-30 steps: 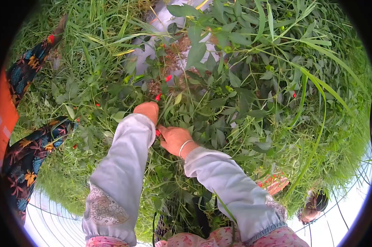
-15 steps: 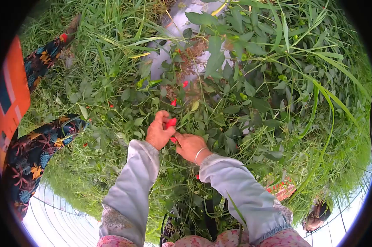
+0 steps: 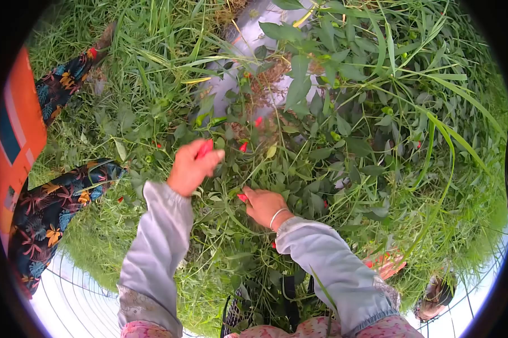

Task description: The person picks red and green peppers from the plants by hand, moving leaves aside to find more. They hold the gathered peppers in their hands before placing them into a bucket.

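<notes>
Red chili peppers (image 3: 205, 149) show in my left hand (image 3: 187, 170), whose fingers are closed around them; it hovers over the leaves at the middle left. To its lower right, my right hand (image 3: 267, 207) pinches another small red pepper (image 3: 242, 198) at its fingertips, low among the stems. Just above the hands, a red pepper (image 3: 244, 147) and a second red one (image 3: 258, 121) hang on the plant. A green pepper (image 3: 218, 120) is beside them. Leaves hide the rest of the stems.
A pale plastic sheet (image 3: 224, 89) lies on the ground at the top. Long grass blades (image 3: 442, 132) arch over the pepper plants at right. At left stands a person in patterned trousers (image 3: 54, 211). Another person's hand (image 3: 393, 268) is at lower right, near red peppers.
My left hand has moved left and slightly up, away from my right hand, with the red peppers in it. My right hand has stayed almost in place.
</notes>
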Demonstrator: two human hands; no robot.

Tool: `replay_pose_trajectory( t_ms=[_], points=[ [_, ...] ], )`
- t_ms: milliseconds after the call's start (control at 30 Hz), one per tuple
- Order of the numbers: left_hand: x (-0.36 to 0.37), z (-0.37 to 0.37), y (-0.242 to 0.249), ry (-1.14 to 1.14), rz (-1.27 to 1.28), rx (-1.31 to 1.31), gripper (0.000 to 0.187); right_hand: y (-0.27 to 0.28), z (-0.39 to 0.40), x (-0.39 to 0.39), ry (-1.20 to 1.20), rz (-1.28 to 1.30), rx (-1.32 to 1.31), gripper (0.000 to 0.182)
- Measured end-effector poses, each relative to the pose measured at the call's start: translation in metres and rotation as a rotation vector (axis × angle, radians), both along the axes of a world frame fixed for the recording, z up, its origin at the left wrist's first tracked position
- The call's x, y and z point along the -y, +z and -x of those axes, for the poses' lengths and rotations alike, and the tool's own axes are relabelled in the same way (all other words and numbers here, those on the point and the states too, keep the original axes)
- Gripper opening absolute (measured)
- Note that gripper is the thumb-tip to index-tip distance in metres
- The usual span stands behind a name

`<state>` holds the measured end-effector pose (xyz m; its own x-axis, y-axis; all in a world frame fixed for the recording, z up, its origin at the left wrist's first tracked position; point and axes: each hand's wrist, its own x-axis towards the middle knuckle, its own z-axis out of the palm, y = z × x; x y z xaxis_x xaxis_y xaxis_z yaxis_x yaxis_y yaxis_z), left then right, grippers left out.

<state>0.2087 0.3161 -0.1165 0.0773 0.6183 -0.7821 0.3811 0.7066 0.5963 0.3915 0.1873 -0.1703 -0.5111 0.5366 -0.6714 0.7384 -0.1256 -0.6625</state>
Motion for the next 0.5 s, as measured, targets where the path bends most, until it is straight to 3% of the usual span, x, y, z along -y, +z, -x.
replay_pose_trajectory(
  t_ms=[67, 133, 200, 400, 500],
  points=[
    [-0.033, -0.007, -0.030, -0.385, -0.435, -0.388, 0.020, 0.003, 0.000, -0.001, -0.001, 0.006, -0.003, 0.045],
    [-0.059, -0.016, -0.067, -0.656, -0.557, -0.644, 0.020, 0.002, -0.001, 0.002, -0.003, 0.000, -0.008, 0.046],
    [-0.083, -0.028, -0.088, -1.123, -0.234, -0.740, 0.019, -0.002, -0.001, 0.008, -0.005, -0.012, -0.019, 0.047],
    [-0.071, -0.014, -0.123, -1.305, -0.100, -0.718, 0.020, -0.003, -0.004, 0.011, -0.044, -0.051, -0.044, 0.049],
    [-0.059, 0.010, -0.079, -0.866, -0.163, -0.580, 0.035, -0.004, -0.003, 0.006, -0.100, 0.000, -0.070, 0.048]
  ],
)
